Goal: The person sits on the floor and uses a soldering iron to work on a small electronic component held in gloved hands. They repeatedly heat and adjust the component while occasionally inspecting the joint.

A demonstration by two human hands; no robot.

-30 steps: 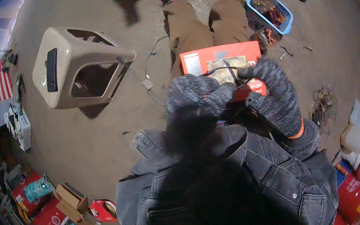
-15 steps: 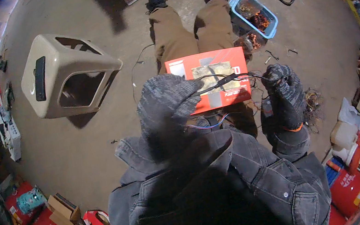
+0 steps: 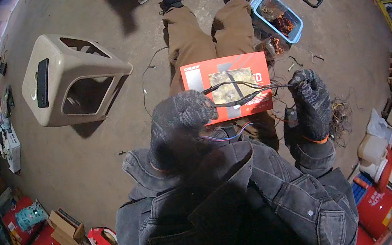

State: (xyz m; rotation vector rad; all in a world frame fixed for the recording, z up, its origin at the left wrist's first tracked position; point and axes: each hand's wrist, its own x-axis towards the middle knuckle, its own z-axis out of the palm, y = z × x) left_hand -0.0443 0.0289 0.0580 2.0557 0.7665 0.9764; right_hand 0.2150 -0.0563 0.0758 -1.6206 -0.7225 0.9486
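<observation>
My left hand [image 3: 182, 117], in a dark grey knitted glove, is closed on one end of a black cable [image 3: 241, 101]. The cable is stretched over my lap, its strands spread apart into a narrow loop in the middle. On the other side my right hand [image 3: 312, 100], gloved alike, pinches the thinner wires at the cable's other end. Beneath the cable a red box [image 3: 195, 84] lies across my thighs, with a worn yellowish patch [image 3: 224, 93] and grey tape on top. Blue and red wires [image 3: 231, 136] hang below the box, by my left hand.
A beige plastic stool [image 3: 56, 87] lies on its side to the left. Right of my legs stands a blue-rimmed tub [image 3: 300, 23] with copper-coloured scraps. Tangled wires [image 3: 342, 121] lie right of my right hand. Cardboard boxes [image 3: 65, 231] and red containers [image 3: 378, 207] line the sides.
The cable strands have parted into a wider loop, and the dark join has dropped lower. My left hand has turned and moved slightly down; my right hand stays nearly in place.
</observation>
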